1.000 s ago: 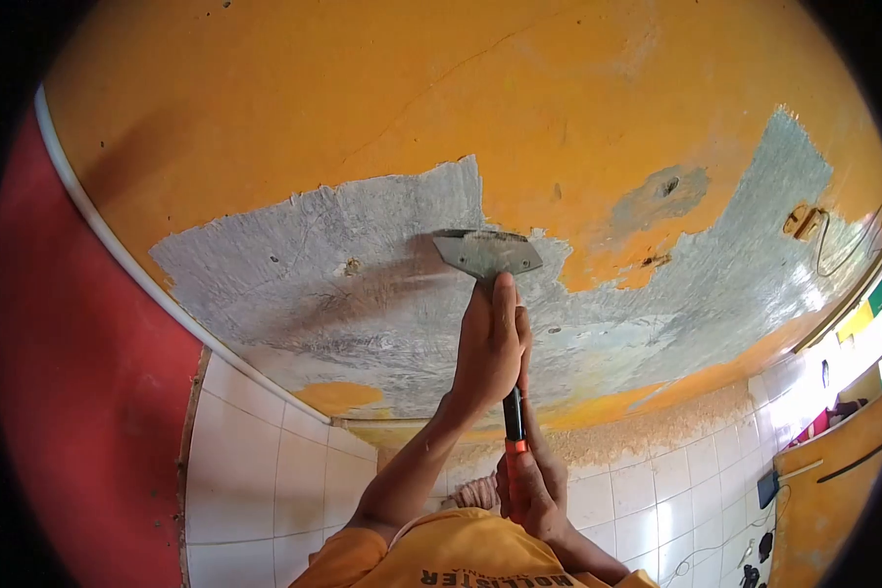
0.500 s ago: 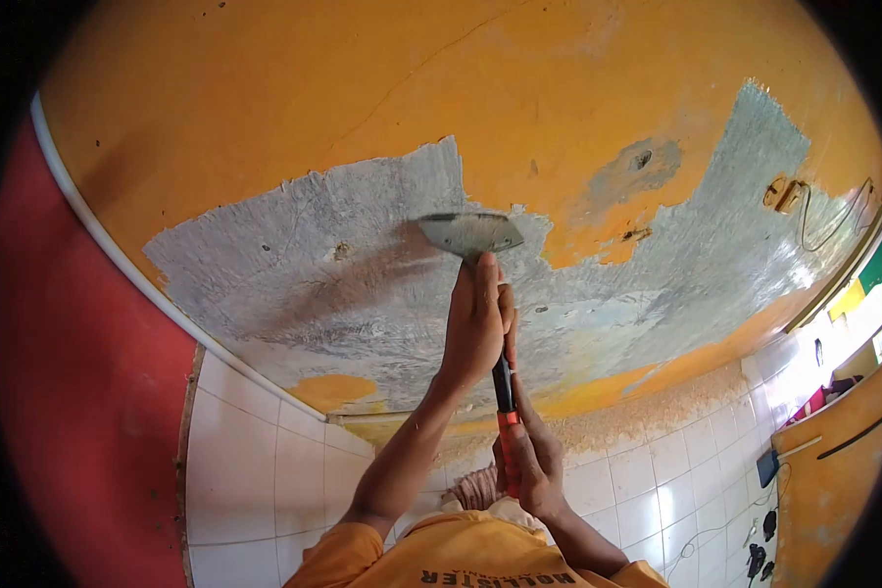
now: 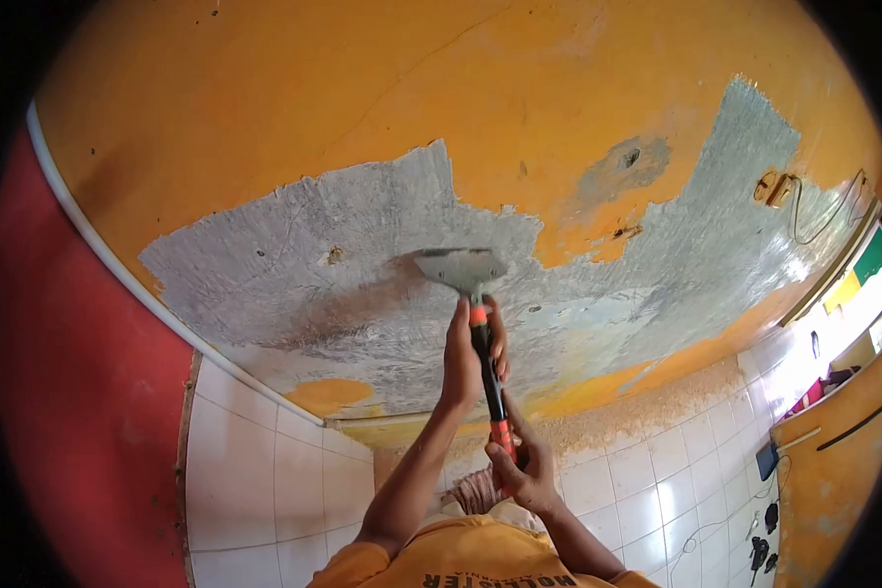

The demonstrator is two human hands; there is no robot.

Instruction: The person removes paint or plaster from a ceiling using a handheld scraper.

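A long-handled wall scraper (image 3: 459, 270) with a wide metal head and a black and red handle is in both my hands. Its head is at the bare grey patch (image 3: 304, 230) of the wall, casting a shadow to the left. My left hand (image 3: 464, 358) is around the upper handle just below the head, with its fingers behind the shaft. Lower down, my right hand (image 3: 527, 473) grips the red end of the handle, near my body. Orange paint (image 3: 363, 78) with a ragged edge borders the grey patch above.
A pale pipe (image 3: 118, 269) runs along the corner beside a red wall (image 3: 78, 372). An electrical socket (image 3: 776, 189) with a loose wire is at the right. Below lie white tiles (image 3: 617, 485), with an orange cabinet (image 3: 833, 470) and dark items at the lower right.
The scraper head has moved down the wall and slightly left. Both hands have come down with it, and the left hand now sits lower from the head, leaving the red collar visible.
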